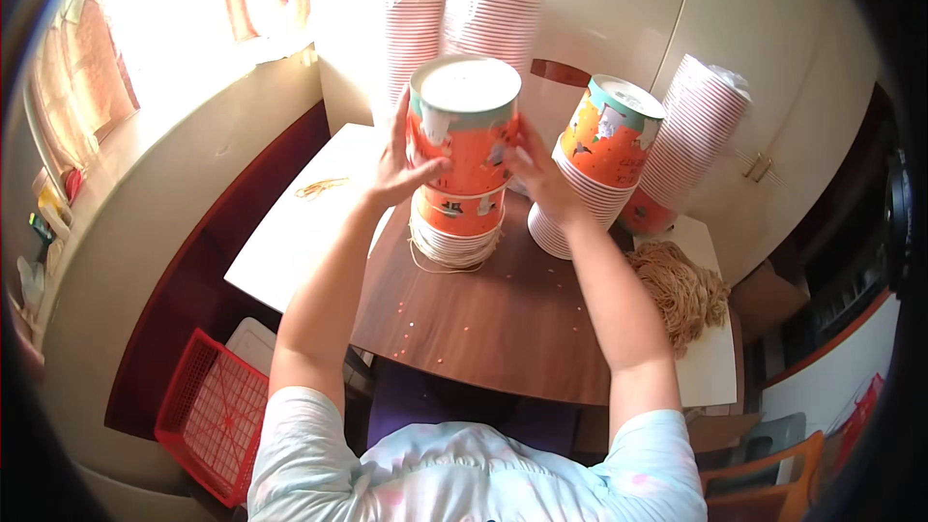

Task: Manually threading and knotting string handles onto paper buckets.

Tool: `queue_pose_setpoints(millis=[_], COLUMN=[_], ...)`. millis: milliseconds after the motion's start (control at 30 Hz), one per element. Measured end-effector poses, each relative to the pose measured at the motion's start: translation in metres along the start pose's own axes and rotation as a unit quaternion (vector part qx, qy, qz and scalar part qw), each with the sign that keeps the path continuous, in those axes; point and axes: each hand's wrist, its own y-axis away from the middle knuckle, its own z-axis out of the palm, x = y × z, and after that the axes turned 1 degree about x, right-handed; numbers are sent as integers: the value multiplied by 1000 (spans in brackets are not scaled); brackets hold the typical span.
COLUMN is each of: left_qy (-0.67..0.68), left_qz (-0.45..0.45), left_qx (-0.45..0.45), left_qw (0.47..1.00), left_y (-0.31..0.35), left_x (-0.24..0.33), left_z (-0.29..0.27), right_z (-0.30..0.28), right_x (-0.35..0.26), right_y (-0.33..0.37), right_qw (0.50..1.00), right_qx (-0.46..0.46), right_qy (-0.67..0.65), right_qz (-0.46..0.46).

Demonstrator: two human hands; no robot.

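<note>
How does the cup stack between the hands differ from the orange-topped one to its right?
The left hand and right hand grip the middle stack; neither grips the right stack. String loops surround the middle stack's base; none show on the right stack. The middle stack shows two orange sections, the right stack one, above pale rims. Both have upside-down orange cups with green bands on top.

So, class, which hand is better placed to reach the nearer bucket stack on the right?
Probably the right hand: it is close beside that bucket stack, while the left hand is across the orange paper bucket both hands grasp.
</note>
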Motion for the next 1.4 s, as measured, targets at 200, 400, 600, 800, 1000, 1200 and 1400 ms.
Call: queue_pose_setpoints(millis=[200,400,600,800,1000,1200,1400], left_qy=[22,9,-345,-89,-77,-69,339], left_qz=[-83,-77,125,28,-102,-79,-186], left_qx=[30,7,139,1,40,-18,-27], left_qw=[996,997,920,996,991,994,922], left_y=[60,68,59,28,-42,-41,-3], left_x=[-71,-64,23,44,47,21,64], left_z=[58,37,83,174,246,243,168], right_z=[12,-18,-139,-158,-171,-186,-173], right_x=[100,14,-62,-69,-91,-215,-104], right_y=[42,36,1,-41,-67,-33,149], right_qw=[998,886,653,819,812,740,916], right_qx=[-5,159,184,137,175,378,384], right_qy=[22,424,723,556,552,522,-111], right_qz=[54,-101,-127,-31,-66,-195,24])
